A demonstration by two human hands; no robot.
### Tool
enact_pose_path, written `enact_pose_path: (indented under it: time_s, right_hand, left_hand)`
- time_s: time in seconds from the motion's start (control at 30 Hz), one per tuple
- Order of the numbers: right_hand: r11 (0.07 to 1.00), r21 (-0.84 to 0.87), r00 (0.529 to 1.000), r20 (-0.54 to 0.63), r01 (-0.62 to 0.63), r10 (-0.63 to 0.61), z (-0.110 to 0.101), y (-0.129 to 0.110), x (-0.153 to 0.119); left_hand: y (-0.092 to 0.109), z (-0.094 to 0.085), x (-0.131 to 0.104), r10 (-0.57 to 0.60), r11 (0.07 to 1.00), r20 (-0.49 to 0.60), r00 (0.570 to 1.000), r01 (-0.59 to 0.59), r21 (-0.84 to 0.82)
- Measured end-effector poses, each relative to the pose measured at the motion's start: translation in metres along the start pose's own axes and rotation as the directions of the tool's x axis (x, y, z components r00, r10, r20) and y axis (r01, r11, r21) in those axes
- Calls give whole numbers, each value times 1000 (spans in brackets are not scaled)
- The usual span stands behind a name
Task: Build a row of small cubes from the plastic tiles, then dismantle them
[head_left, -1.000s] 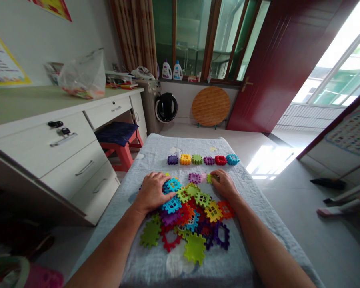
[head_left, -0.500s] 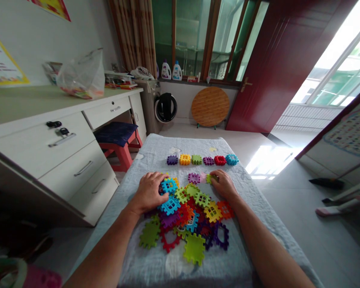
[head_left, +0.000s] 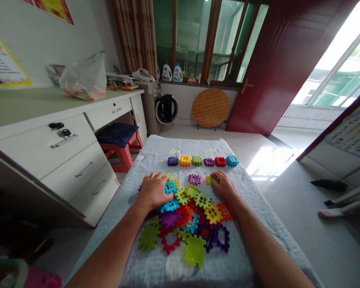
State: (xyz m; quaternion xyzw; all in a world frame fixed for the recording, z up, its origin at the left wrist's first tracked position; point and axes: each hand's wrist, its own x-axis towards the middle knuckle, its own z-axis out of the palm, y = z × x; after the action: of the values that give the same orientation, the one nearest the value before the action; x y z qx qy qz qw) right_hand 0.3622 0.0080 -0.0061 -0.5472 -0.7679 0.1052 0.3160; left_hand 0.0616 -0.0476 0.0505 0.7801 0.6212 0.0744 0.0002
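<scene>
My left hand (head_left: pixel 156 191) lies over the left side of a heap of toothed plastic building tiles, thumb spread from the fingers. A blue window tile (head_left: pixel 171 186) shows between its fingertips and thumb; another blue tile (head_left: pixel 169 206) tilts just below the thumb. What lies under the palm is hidden. My right hand (head_left: pixel 224 184) is closed on a small green tile (head_left: pixel 210 179), partly covered by its fingers, at the heap's upper right. A purple window tile (head_left: pixel 194 179) lies flat to its left. Nearer me are a yellow window tile (head_left: pixel 213 213) and a plain green tile (head_left: pixel 195 251).
Several assembled cubes stand in a row across the cloth-covered table (head_left: pixel 186 146), from a dark purple cube (head_left: pixel 173 161) to a blue cube (head_left: pixel 232 161). A white desk (head_left: pixel 42 150) and a red stool (head_left: pixel 123 154) stand left; a dark red door (head_left: pixel 276 68) is behind.
My left hand has moved a little right, further over the heap, and the lower blue tile has tipped. My right hand stays on the green tile.
</scene>
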Motion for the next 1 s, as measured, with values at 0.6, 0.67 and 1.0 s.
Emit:
enact_pose_path:
  time_s: [0.6, 0.67, 1.0]
  right_hand:
    - [997, 74, 994, -105, -11, 19, -5, -6, 0]
    - [996, 91, 992, -128, 9, 3, -6, -9, 0]
    - [920, 375, 945, 246, 111, -214, -35, -56, -7]
  left_hand:
    - [8, -11, 16, 99, 990, -79, 992, -107, -94]
    - [16, -17, 17, 158, 971, -91, 983, -171, -167]
    - [67, -11, 9, 270, 880, -51, 961, -268, -392]
